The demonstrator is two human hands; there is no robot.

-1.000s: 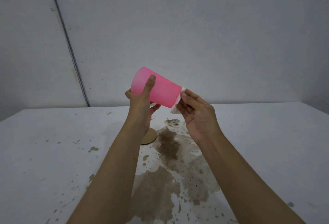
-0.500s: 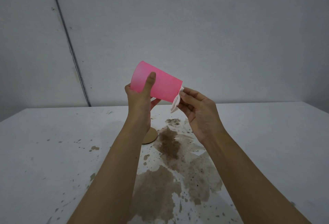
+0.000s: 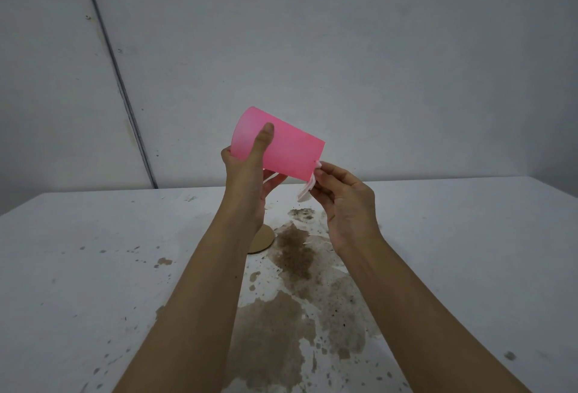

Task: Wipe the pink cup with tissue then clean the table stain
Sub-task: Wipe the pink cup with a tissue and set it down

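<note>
Table: white tabletop (image 3: 93,267), far edge meeting grey wall (image 3: 344,48).
Left hand (image 3: 247,183): grips tilted pink plastic cup (image 3: 294,155) aloft.
Right hand (image 3: 347,205): pinches white tissue (image 3: 305,192) at cup's end.

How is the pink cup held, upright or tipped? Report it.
Tipped. The pink cup lies nearly sideways in the air, gripped by the left hand, its lower end at the tissue pinched by the right hand.
</note>
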